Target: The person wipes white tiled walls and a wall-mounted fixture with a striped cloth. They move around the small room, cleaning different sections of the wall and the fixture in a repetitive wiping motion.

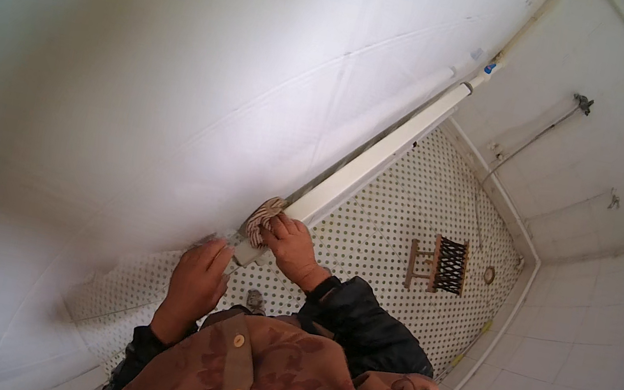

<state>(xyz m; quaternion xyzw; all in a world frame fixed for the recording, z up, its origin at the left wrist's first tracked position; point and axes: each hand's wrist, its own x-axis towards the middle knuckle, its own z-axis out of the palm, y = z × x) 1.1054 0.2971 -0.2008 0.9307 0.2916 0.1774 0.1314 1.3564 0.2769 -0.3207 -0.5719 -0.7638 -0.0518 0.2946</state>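
My right hand [291, 251] presses a brown-and-white striped cloth [265, 221] against the near end of a long white radiator-like rail [345, 185]. This rail runs along the white wall [233, 74] towards the far corner. Just below the cloth, a pale end piece [248, 254] of the rail shows between my hands. My left hand [199, 275] is to the left of that end piece, fingers bent close to the wall. Whether it grips anything there is hidden by the fingers.
On the dotted tile floor [368, 230] stands a small folding stool [442, 265] with a woven seat, near a round floor drain [489, 275]. A blue-handled valve [489, 68] is at the rail's far end. A tap [583, 104] with a thin hose sits on the right wall.
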